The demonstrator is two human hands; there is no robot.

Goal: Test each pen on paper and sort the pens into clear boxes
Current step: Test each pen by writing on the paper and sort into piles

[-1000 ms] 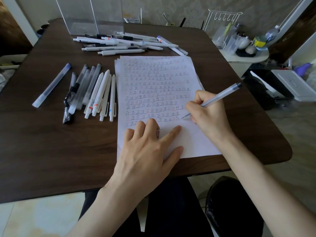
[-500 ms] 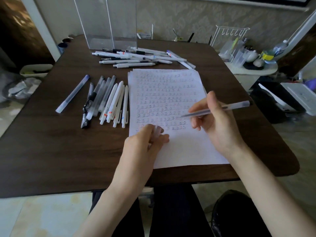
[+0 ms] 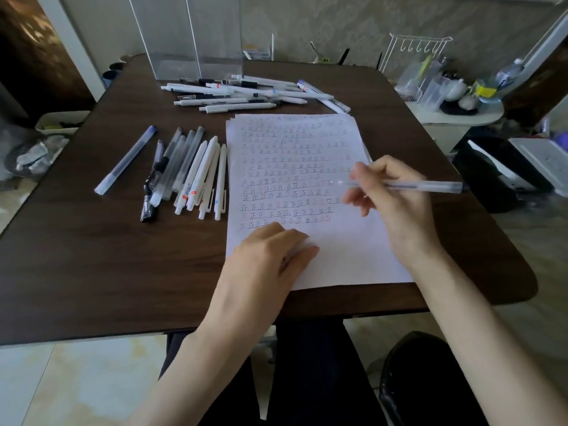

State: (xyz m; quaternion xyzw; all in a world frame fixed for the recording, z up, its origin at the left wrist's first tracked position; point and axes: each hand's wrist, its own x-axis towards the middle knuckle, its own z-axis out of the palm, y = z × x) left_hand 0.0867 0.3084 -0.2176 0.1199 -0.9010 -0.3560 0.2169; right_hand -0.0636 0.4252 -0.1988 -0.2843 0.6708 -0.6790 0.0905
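My right hand (image 3: pixel 396 198) grips a clear-barrelled pen (image 3: pixel 430 186) held level above the paper (image 3: pixel 307 142), its tip pointing left and off the sheet. The white sheet is filled with rows of small test marks. My left hand (image 3: pixel 267 259) rests on the sheet's lower left with its fingers curled round a small pale piece that looks like a pen cap (image 3: pixel 302 244). A row of pens (image 3: pixel 190 170) lies left of the paper, and one blue-capped pen (image 3: pixel 126 159) lies apart from it. A pile of white pens (image 3: pixel 246 93) lies in front of two tall clear boxes (image 3: pixel 190 35).
The dark wooden table (image 3: pixel 107 272) has rounded corners. To the right stands a white side table (image 3: pixel 461 118) with cups and a wire rack, with a white machine (image 3: pixel 541 161) beyond it. A black seat (image 3: pixel 415 379) is at lower right. A bin (image 3: pixel 58 121) sits at left.
My right hand lifted the pen off the paper and turned it level. My left hand went from lying flat to curled round the small pale piece. The view tilted up.
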